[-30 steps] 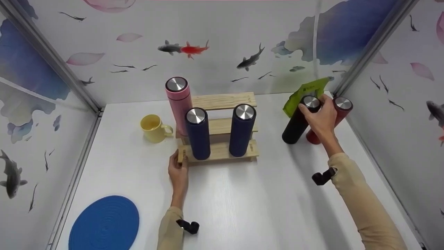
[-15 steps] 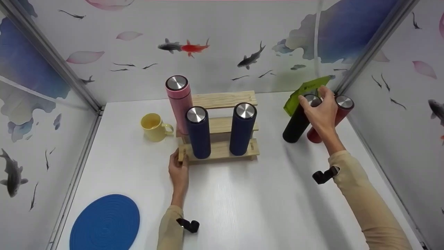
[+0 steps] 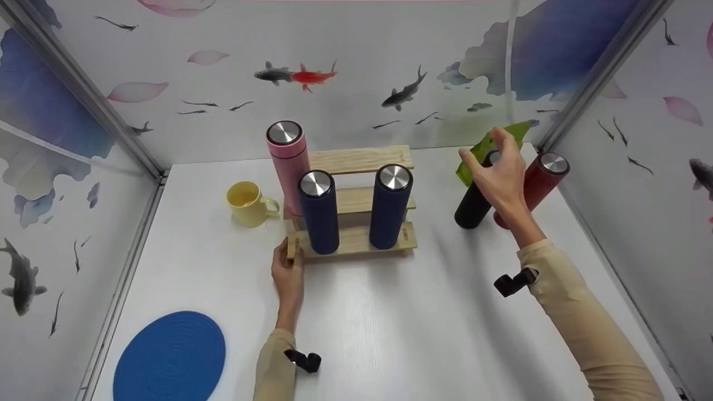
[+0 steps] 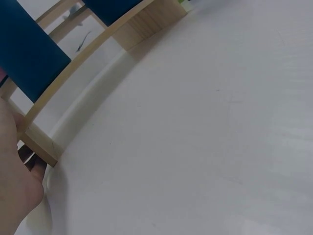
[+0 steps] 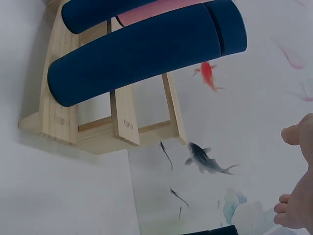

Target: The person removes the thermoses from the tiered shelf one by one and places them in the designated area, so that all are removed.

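My left hand (image 3: 288,278) grips the left front end of a stepped wooden rack (image 3: 356,240), thumb on top. Two dark blue thermos bottles (image 3: 322,217) stand upright on the rack's lowest step, with a pink thermos bottle (image 3: 288,167) behind them on the left. At the right, my right hand (image 3: 501,175) hovers over a black thermos bottle (image 3: 472,207), thumb and fingers spread apart. The right wrist view shows nothing held between that hand's thumb (image 5: 292,135) and fingers. A red thermos bottle (image 3: 543,181) stands just beside it, partly hidden by the hand.
A green pouch (image 3: 518,133) leans behind the black thermos bottle. Left of the rack stands a yellow mug (image 3: 245,206). A round blue mat (image 3: 172,356) lies at the table's front left. Printed panels enclose the white table (image 3: 379,323).
My right hand has let go of the black thermos bottle's top and shifted left and slightly up. The bottle stays where it stood. My left hand keeps its grip on the rack.
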A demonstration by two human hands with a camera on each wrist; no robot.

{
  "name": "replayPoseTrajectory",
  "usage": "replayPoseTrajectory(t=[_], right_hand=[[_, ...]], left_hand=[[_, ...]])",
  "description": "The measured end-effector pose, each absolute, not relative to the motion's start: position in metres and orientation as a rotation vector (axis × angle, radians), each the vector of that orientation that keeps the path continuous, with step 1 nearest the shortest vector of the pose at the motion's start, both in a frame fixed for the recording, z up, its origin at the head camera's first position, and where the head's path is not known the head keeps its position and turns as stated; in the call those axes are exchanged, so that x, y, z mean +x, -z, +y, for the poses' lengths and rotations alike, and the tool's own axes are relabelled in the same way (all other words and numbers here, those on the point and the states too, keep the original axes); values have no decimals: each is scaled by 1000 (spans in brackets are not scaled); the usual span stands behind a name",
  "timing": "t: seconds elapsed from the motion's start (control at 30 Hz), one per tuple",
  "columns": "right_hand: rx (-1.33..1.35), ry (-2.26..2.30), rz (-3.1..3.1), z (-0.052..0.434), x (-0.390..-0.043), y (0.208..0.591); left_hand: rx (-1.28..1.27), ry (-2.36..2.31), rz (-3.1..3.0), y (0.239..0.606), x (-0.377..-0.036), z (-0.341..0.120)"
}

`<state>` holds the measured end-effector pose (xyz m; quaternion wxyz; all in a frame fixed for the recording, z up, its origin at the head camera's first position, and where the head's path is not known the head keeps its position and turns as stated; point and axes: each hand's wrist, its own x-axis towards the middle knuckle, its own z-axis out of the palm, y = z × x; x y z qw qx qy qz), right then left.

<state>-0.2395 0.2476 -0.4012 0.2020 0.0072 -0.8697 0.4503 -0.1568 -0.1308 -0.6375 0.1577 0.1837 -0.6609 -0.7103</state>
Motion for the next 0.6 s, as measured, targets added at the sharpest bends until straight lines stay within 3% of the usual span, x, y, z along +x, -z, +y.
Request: replayPoseTrajectory(t=[0.6], right_hand=[[227, -1321, -2354, 193, -237, 380]], left_hand=[[512, 2035, -1893, 638, -157, -132]])
